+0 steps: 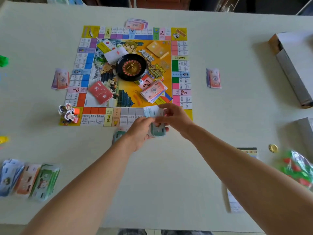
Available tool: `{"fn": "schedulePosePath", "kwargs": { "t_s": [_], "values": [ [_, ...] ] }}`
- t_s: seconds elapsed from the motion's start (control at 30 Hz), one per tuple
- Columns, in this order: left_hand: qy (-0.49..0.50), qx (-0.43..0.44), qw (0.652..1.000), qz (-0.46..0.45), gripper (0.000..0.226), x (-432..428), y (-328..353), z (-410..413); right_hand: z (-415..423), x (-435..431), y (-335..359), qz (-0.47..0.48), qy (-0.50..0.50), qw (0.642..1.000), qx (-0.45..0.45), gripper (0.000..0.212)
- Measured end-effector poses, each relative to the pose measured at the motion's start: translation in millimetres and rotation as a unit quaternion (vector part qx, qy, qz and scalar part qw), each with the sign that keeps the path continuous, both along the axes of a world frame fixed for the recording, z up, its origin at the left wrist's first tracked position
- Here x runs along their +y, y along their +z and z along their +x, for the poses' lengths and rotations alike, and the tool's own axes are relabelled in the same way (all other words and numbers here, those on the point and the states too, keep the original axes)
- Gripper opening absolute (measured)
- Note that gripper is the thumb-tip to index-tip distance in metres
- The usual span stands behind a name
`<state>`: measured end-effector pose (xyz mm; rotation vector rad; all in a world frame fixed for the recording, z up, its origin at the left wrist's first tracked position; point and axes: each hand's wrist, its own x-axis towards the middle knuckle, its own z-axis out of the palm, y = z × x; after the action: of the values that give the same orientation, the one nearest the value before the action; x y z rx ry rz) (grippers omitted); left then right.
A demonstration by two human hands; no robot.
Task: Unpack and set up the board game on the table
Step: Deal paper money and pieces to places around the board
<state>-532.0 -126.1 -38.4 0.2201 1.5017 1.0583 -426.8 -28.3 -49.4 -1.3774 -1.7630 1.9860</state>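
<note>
- Game board (128, 73) spread flat on the pale table (169, 175), toward 12 o'clock from the hands.
- Left hand (140, 131) at the board's near edge, fingers curled under a stack of greenish play money (157, 130), gripping it.
- Right hand (174, 116) just beside, at 1 o'clock of the left, fingertips pinching a pale bill (153, 111) above the stack.
- Black roulette wheel (131, 67) at board centre; white die (140, 81) touching its 5 o'clock side.
- Red card deck (100, 94) at 7 o'clock of the wheel, orange deck (158, 49) at 1 o'clock, banknote pile (153, 92) at 4 o'clock.
- Paper player tokens (68, 112) clustered on the board's 7 o'clock corner.
- Small money piles off the board at 9 o'clock (60, 78), 12 o'clock (136, 23) and 3 o'clock (213, 78).
- Blue, orange and green bill stacks (28, 179) at the table's 8 o'clock edge.
- Open box (294, 65) at 3 o'clock; gold coin (273, 148) near 4 o'clock.
</note>
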Motion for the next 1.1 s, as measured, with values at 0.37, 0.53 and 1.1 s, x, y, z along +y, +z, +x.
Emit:
{"fn": "schedulePosePath", "kwargs": {
  "t_s": [0.37, 0.53, 1.1],
  "values": [
    [0.059, 0.016, 0.998, -0.030, 0.004, 72.0, -6.8, 32.9, 43.9, 59.8, -2.7, -0.028, -0.086, 0.996, 0.024, 0.010],
    [0.083, 0.015, 0.996, -0.022, 0.009, 107.3, -10.0, 38.3, 50.0, 95.0, -2.7, 0.001, -0.112, 0.994, 0.010, 0.010],
    [0.064, 0.092, 0.994, -0.017, 0.009, 230.9, -25.3, 37.8, 72.6, 230.6, -30.1, 0.152, -0.195, 0.947, -0.206, 0.036]
  ]
}}
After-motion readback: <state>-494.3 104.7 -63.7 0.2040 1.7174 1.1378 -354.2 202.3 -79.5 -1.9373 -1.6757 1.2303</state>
